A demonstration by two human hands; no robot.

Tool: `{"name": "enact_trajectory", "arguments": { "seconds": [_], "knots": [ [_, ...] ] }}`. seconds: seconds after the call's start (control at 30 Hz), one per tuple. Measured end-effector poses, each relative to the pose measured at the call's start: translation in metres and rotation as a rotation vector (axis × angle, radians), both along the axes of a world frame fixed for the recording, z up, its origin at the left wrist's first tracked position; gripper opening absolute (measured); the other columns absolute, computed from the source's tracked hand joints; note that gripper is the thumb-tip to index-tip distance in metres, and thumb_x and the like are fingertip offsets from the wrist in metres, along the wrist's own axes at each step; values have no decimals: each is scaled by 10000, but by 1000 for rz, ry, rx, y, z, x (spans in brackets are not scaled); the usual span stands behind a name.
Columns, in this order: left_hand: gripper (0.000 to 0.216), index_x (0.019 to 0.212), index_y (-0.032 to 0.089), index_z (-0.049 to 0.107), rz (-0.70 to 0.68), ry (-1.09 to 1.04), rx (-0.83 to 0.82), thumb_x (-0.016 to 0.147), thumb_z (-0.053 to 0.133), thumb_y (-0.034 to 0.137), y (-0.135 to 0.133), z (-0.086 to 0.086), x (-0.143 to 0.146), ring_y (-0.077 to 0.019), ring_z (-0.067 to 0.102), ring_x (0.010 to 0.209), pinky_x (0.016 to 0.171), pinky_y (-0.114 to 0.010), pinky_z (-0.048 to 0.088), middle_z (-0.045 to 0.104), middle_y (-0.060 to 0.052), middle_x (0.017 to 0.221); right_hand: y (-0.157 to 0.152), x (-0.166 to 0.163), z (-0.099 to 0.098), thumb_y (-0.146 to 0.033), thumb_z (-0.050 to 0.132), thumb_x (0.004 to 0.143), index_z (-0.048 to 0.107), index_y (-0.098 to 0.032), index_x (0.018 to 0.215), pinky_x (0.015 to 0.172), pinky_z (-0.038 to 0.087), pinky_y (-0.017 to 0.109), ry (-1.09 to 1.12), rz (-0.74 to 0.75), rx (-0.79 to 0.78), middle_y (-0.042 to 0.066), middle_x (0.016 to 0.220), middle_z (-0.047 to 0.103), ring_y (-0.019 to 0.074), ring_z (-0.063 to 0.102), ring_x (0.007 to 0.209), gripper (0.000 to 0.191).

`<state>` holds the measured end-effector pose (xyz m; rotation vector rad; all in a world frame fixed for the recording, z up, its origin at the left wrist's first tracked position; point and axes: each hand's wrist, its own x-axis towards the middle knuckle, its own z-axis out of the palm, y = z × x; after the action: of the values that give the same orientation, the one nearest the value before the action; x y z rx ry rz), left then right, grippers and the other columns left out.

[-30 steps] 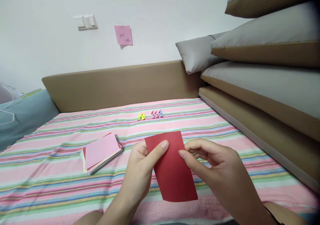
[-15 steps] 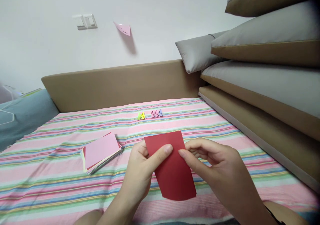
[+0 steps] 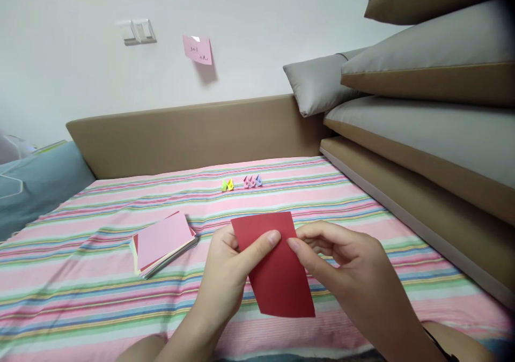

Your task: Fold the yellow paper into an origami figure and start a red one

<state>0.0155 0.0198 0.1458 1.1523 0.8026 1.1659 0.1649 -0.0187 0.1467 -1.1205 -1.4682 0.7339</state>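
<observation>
I hold a folded red paper (image 3: 277,276) upright over the striped bedsheet (image 3: 80,297). My left hand (image 3: 227,276) pinches its upper left part, thumb across the front face. My right hand (image 3: 350,276) pinches the upper right edge between thumb and forefinger, the other fingers curled. A stack of coloured paper sheets (image 3: 163,242) with a pink one on top lies on the sheet to the left of my hands. Further back sit small folded paper pieces: a yellow-green pair (image 3: 227,185) and a pink-and-purple group (image 3: 252,181).
A brown padded headboard (image 3: 193,134) runs behind the bed. Grey and brown cushions (image 3: 426,120) are stacked along the right. A blue pillow (image 3: 36,182) lies at the left. A pink sticky note (image 3: 197,49) and a light switch (image 3: 135,31) are on the wall.
The lower edge of the red paper has drawn up and flattened, so the piece looks shorter. My left thumb slid slightly right. The sticky note on the wall flapped up and settled back.
</observation>
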Motion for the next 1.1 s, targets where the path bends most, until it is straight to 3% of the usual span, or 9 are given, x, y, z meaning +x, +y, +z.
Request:
{"name": "enact_trajectory", "arguments": {
  "seconds": [0.27,0.4,0.77,0.97,1.1],
  "knots": [
    [209,821,167,678,21,126,75,690,780,293,2,1,-3,-113,621,647,577,-173,492,705,-8,756,4,3,-3,-265,591,844,586,-230,856,635,498,187,18,-60,69,-12,832,633,113,609,725,38],
    [231,807,166,651,26,137,86,668,795,281,2,4,-1,-95,594,612,551,-166,474,670,14,727,4,5,-3,-272,556,870,566,-221,810,593,469,177,68,-8,6,-21,744,584,103,567,677,79],
    [229,858,152,699,-35,232,72,731,743,337,7,-1,-5,-189,691,713,593,-227,538,750,-61,822,12,7,-4,-314,614,823,595,-195,799,582,500,206,154,-40,-73,4,727,620,120,592,653,123],
    [368,1075,161,650,-250,241,17,742,734,292,12,0,-2,-206,711,721,616,-252,553,753,-69,834,28,20,-8,-342,650,796,596,-188,783,547,513,220,227,-177,-43,1,683,605,118,585,599,164],
    [325,1030,133,649,-311,227,-32,760,718,297,15,-3,-1,-206,717,747,654,-254,555,755,-94,854,36,28,-13,-331,633,820,609,-194,824,552,521,228,302,-207,25,3,708,622,116,594,611,139]
  ]
}}
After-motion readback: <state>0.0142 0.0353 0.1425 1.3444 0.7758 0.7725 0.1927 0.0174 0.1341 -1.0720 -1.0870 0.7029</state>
